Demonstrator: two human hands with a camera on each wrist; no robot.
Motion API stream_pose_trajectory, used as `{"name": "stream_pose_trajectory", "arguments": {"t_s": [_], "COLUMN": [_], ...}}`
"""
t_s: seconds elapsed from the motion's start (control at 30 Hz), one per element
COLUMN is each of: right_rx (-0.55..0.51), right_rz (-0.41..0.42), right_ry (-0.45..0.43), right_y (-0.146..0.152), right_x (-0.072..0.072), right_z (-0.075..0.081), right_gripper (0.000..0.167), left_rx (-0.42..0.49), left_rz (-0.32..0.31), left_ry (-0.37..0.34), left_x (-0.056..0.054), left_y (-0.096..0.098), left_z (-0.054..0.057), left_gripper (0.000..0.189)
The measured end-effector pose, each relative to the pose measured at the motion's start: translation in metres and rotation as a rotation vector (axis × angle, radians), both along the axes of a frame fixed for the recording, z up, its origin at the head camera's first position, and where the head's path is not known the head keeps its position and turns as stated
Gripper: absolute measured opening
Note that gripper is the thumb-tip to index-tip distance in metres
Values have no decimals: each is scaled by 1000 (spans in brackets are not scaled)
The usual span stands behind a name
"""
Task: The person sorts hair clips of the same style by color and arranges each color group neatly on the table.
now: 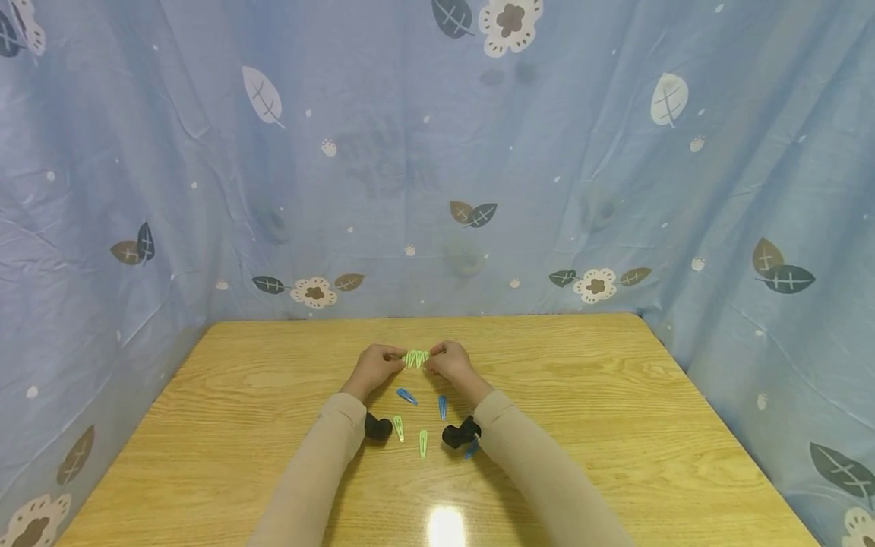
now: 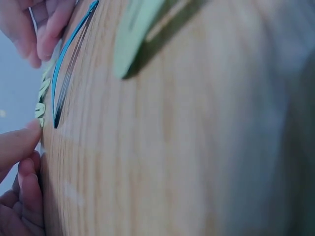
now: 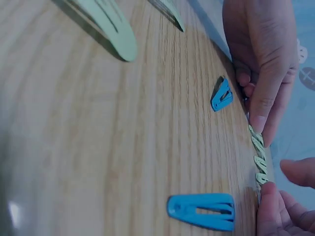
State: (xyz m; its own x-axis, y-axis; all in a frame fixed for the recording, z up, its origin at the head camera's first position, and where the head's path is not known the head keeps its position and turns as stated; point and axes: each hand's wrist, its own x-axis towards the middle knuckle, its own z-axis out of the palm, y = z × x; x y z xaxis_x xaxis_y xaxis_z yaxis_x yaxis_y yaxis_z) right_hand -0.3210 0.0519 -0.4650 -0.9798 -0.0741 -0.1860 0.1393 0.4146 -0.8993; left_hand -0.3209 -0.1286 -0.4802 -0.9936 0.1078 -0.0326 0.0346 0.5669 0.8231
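Nearest us, beige sleeves [image 1: 547, 471] cross the worktop [image 1: 615, 410] to a row of green clips [image 1: 418, 359] near its far edge's middle, left hand [image 1: 372, 368] pinching one end, right hand [image 1: 454, 365] touching the other, fingers parted; we'd guess light, stiff, slick clips, best held edgewise.

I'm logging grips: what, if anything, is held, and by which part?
The left hand appears to pinch the row of green clips at its left end. The right hand touches the right end; whether it grips cannot be told.
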Motion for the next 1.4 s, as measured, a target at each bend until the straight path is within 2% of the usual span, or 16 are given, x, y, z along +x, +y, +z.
{"name": "stream_pose_trajectory", "arguments": {"t_s": [0.17,0.4,0.6,0.87,1.03,1.4], "right_rx": [-68,-134,-152,-193,-225,-266], "right_rz": [55,138,243,357,376,415], "right_ry": [-5,4,61,80,74,103], "right_y": [5,13,23,36,37,36], "right_x": [3,13,30,51,67,104], "right_z": [-2,6,12,12,12,-4], "right_gripper": [35,36,39,44,43,41], "left_rx": [1,1,-20,-13,-14,-31], "left_rz": [-1,6,2,-2,4,1], "left_ry": [-4,-13,7,4,11,15], "left_x": [0,-1,-1,-1,-2,0], "left_y": [-1,-1,-1,-1,-1,-2], "left_z": [0,1,-1,0,1,3], "left_gripper": [28,28,28,28,28,29]}}
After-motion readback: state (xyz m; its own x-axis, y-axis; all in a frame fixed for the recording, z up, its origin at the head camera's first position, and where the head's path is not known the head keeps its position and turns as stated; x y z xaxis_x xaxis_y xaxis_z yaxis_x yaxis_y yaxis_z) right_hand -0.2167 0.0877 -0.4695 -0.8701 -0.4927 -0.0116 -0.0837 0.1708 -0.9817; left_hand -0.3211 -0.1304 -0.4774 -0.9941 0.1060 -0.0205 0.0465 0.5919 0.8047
